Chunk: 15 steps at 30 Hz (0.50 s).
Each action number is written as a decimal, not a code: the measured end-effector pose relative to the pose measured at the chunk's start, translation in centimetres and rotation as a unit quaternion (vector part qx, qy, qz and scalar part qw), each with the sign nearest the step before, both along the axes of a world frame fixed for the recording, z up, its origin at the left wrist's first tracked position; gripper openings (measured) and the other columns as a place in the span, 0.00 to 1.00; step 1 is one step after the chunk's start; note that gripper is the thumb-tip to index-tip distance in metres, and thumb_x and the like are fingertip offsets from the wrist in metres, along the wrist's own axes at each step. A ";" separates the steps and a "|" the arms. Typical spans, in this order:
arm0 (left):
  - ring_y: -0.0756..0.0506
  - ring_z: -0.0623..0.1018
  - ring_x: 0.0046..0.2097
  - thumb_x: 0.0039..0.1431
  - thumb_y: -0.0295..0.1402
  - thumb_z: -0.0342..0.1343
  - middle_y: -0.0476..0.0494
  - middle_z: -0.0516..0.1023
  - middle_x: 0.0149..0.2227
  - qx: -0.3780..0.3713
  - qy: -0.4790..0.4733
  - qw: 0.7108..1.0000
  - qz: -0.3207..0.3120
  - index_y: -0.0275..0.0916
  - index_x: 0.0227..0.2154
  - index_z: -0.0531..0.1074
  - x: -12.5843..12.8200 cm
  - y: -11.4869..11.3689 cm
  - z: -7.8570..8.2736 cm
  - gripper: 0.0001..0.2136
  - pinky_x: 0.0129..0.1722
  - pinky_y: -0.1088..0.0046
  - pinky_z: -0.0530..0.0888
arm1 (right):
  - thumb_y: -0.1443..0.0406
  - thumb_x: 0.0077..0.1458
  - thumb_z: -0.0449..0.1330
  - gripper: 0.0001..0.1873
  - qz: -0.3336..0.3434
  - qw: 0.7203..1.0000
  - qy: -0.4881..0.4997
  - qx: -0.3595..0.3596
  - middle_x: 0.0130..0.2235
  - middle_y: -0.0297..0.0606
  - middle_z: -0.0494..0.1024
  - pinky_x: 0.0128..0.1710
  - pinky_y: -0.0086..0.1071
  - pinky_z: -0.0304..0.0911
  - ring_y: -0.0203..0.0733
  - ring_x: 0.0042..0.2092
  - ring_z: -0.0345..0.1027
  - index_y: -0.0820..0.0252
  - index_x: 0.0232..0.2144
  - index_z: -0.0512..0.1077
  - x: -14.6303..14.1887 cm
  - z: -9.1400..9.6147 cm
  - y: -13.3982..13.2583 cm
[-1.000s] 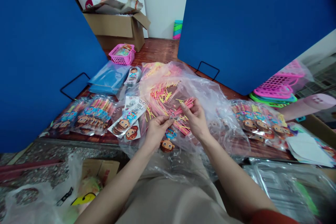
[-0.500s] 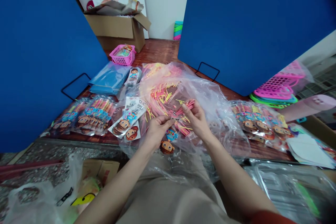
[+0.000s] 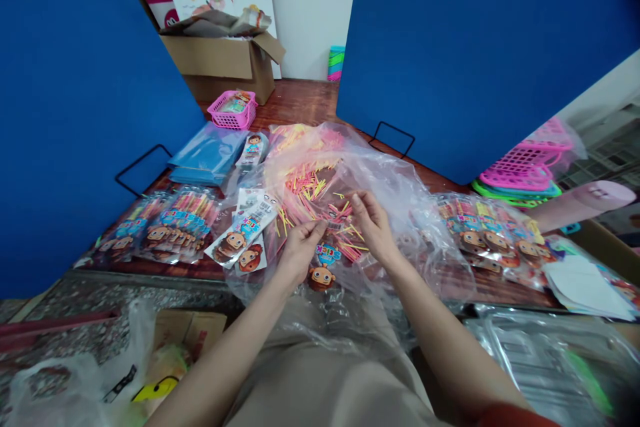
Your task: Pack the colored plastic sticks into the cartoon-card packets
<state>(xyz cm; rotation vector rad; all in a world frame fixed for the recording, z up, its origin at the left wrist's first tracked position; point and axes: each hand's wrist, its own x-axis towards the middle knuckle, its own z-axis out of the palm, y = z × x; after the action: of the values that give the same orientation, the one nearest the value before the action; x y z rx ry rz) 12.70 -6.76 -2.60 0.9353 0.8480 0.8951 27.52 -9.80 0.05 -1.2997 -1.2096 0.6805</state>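
My left hand (image 3: pixel 301 248) pinches the upper left edge of a small clear packet (image 3: pixel 321 276) printed with a cartoon face and blue lettering. Thin pink and yellow sticks (image 3: pixel 353 240) lie at and around the packet's upper end. My right hand (image 3: pixel 374 225) is closed at thumb and forefinger by the packet's upper right; what lies between the fingertips is hidden. Beneath both hands spreads a large clear plastic bag (image 3: pixel 400 180), with a loose heap of pink and yellow sticks (image 3: pixel 306 183) beyond my fingers.
Printed cards (image 3: pixel 243 233) lie left of the bag. Filled packets (image 3: pixel 180 223) sit farther left, others (image 3: pixel 480 230) at right. Blue plastic sheets (image 3: pixel 210 153), a pink basket (image 3: pixel 233 110) and a cardboard box (image 3: pixel 220 60) stand behind. Blue panels (image 3: pixel 475 47) flank the table.
The bundle of pink sticks that was in my right fingers no longer shows there; pink sticks now lie lower, by the packet's upper end. My left hand keeps its pinch on the packet.
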 end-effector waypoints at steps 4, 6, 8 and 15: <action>0.49 0.73 0.27 0.41 0.46 0.68 0.47 0.78 0.24 -0.013 -0.029 0.999 0.010 0.35 0.25 0.79 0.3 0.0 0.1 0.17 0.33 0.73 0.70 | 0.52 0.65 0.45 0.22 0.095 0.990 -0.104 -0.004 0.46 0.40 0.78 0.51 0.38 0.62 0.44 0.50 0.70 0.55 0.46 0.73 0.0 0.2 -0.5; 0.50 0.72 0.27 0.40 0.46 0.68 0.47 0.78 0.25 -0.020 -0.039 0.999 0.016 0.34 0.26 0.78 0.5 0.0 0.1 0.18 0.33 0.73 0.70 | 0.54 0.65 0.46 0.21 0.100 0.984 -0.146 0.007 0.50 0.40 0.77 0.54 0.40 0.60 0.45 0.53 0.68 0.54 0.49 0.72 -0.1 0.2 -0.8; 0.50 0.72 0.27 0.42 0.47 0.67 0.47 0.77 0.24 -0.018 -0.034 0.999 0.018 0.34 0.26 0.78 0.5 0.0 0.0 0.18 0.32 0.73 0.70 | 0.55 0.65 0.47 0.20 0.088 0.981 -0.173 0.015 0.50 0.41 0.76 0.53 0.39 0.61 0.45 0.53 0.69 0.54 0.50 0.72 -0.2 0.2 -1.0; 0.50 0.70 0.28 0.48 0.43 0.63 0.51 0.74 0.23 0.102 0.095 0.988 0.060 0.37 0.23 0.78 -1.3 -0.1 0.4 0.13 0.29 0.76 0.66 | 0.53 0.63 0.49 0.19 -0.043 0.997 -0.057 0.006 0.43 0.41 0.77 0.37 0.32 0.67 0.39 0.38 0.72 0.57 0.49 0.67 1.6 -1.1 -0.4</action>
<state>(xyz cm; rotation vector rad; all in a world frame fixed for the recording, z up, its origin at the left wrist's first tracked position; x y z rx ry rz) 11.40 -6.84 -2.19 1.1704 0.9972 1.0222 29.14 -10.18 -1.08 -1.3876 -1.2402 0.5409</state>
